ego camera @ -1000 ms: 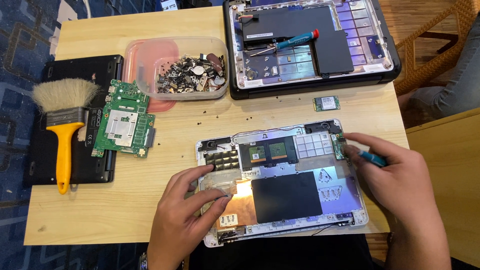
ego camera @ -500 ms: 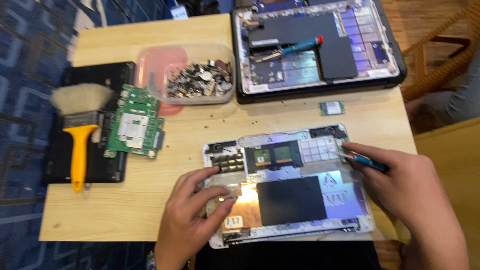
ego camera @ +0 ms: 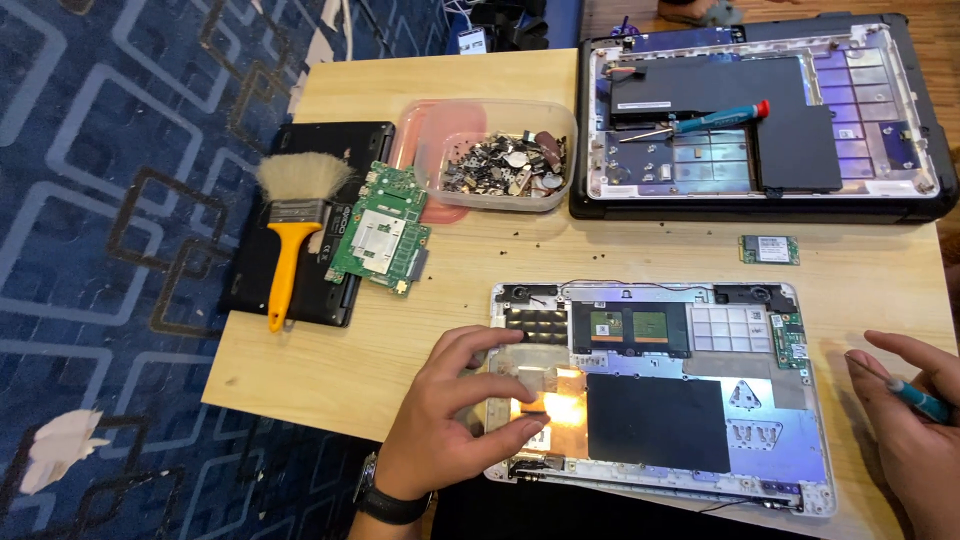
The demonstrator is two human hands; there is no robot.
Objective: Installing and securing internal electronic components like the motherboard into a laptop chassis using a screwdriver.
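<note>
An opened white laptop base (ego camera: 760,330) lies near the table's front edge, with a black battery (ego camera: 655,420) and a copper heat plate (ego camera: 560,408) exposed. My left hand (ego camera: 450,415) rests on the base's left side, fingertips touching a small metal part by the copper plate. My right hand (ego camera: 915,445) is off the base's right edge, holding a thin blue-handled screwdriver (ego camera: 915,397) with its tip pointing left.
A second opened dark laptop (ego camera: 930,120) sits at the back right with a blue and red screwdriver (ego camera: 700,123) on it. A plastic tub of screws and parts (ego camera: 495,165), a green circuit board (ego camera: 380,230), a yellow-handled brush (ego camera: 290,235) on a black device, and a small card (ego camera: 768,249) also lie here.
My right hand has pulled back to the right, away from the laptop base's corner. The view has shifted left. My left hand stays on the base.
</note>
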